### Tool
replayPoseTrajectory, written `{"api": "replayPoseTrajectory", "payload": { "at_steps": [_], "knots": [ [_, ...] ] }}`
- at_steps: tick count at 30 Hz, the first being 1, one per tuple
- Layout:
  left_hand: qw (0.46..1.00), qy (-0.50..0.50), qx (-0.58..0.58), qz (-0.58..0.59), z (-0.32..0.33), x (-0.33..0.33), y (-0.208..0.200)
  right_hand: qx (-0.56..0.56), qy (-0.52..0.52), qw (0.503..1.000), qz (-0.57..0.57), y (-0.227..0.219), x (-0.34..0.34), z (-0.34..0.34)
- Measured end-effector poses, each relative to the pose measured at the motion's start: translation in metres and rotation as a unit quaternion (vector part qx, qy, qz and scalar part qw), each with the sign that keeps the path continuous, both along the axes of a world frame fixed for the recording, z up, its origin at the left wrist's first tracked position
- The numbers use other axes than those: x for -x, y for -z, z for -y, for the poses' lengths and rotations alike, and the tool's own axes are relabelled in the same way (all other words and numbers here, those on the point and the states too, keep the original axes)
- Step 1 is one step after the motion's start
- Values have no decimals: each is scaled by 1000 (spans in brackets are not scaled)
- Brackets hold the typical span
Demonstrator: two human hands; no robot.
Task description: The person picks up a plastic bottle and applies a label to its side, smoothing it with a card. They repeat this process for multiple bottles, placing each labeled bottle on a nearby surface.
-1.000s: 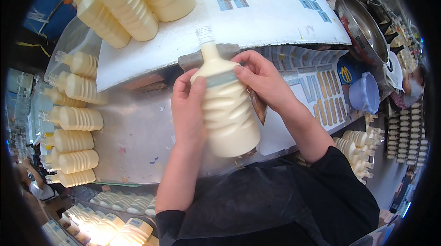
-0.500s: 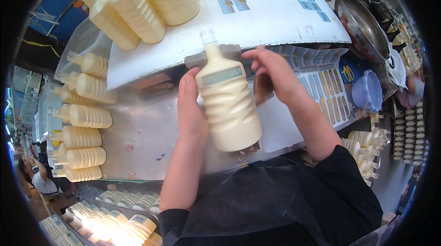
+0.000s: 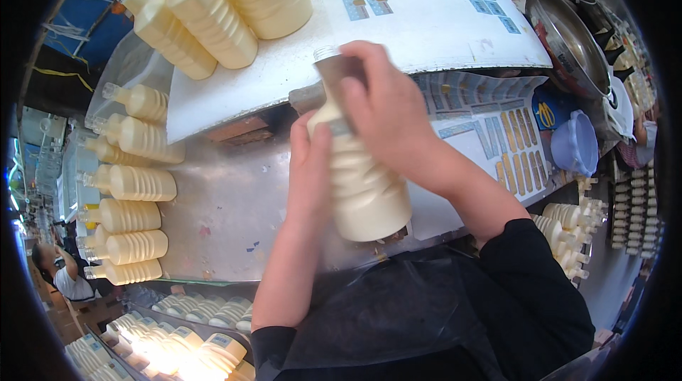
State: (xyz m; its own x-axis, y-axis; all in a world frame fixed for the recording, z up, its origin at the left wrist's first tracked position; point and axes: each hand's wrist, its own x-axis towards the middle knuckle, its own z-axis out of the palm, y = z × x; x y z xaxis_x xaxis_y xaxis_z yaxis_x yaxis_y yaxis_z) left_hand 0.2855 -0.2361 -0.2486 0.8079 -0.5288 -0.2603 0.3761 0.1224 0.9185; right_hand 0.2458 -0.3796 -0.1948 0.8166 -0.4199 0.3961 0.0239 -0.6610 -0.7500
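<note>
A cream-coloured bottle point(image 3: 371, 202) with a rippled body and a clear threaded neck lies tilted before me, its neck pointing away. My left hand point(image 3: 310, 171) grips its left side, thumb along the front. Over the shoulder and neck is my right hand point(image 3: 389, 114), fingers curled round a flat grey-brown piece point(image 3: 341, 74) whose kind I cannot make out; it overlaps the neck. Part of a pale blue-grey label strip point(image 3: 339, 127) shows on the bottle's shoulder, the rest covered by my right hand. A grey block point(image 3: 305, 99) is partly hidden behind the bottle.
Several cream bottles point(image 3: 136, 182) line the metal table's point(image 3: 213, 224) left side; others stand on the white board point(image 3: 426, 33). Sheets of gold and blue labels point(image 3: 522, 146) lie at right, beside a lavender bucket point(image 3: 574, 143) and a large metal pan point(image 3: 572, 36). A person point(image 3: 67, 267) is at far left.
My right hand has moved left and up over the bottle's neck, bringing the flat grey-brown piece with it. The bottle has shifted slightly toward me, still in my left hand.
</note>
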Motion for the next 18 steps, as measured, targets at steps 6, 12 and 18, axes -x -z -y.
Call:
{"api": "replayPoseTrajectory", "payload": {
  "at_steps": [6, 12, 18],
  "knots": [
    [998, -23, 53, -33, 1, 5, 1, -38, 45, 998, 31, 36, 15, 37],
    [994, -41, 86, -57, 0, 5, -4, -79, 19, 995, 59, 26, 13, 42],
    [976, -33, 154, -152, 0, 6, -17, -138, -9, 990, 36, 14, 7, 25]
  ]
}}
